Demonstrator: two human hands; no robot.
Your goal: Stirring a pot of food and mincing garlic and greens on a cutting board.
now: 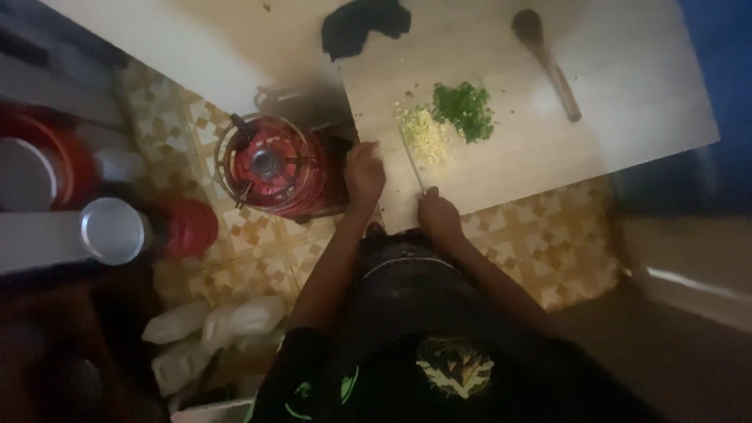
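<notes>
On the near edge of the pale wooden board (548,149), your right hand (439,215) was wrapped closed around the handle of a knife (413,166), its thin blade running up toward the heap of chopped yellowish bits (425,133). Your left hand (364,172) sat curled, fingers tucked, at the board's left edge just beside the blade; whether it pinned anything down, I couldn't tell in that dim light. Beside the yellow heap lay a mound of chopped green herbs (464,110), touching it. That knife looked light and stiff, blade sharp by the look of it, so the handle was the only sensible place to grip; the chopped bits looked loose, soft and ready to scatter. A wooden spoon (546,61) rested well apart at the far side, a dark cloth (364,25) lay at the top edge, and a red stove (274,166) stood on the tiled floor (548,243) by your left wrist.
</notes>
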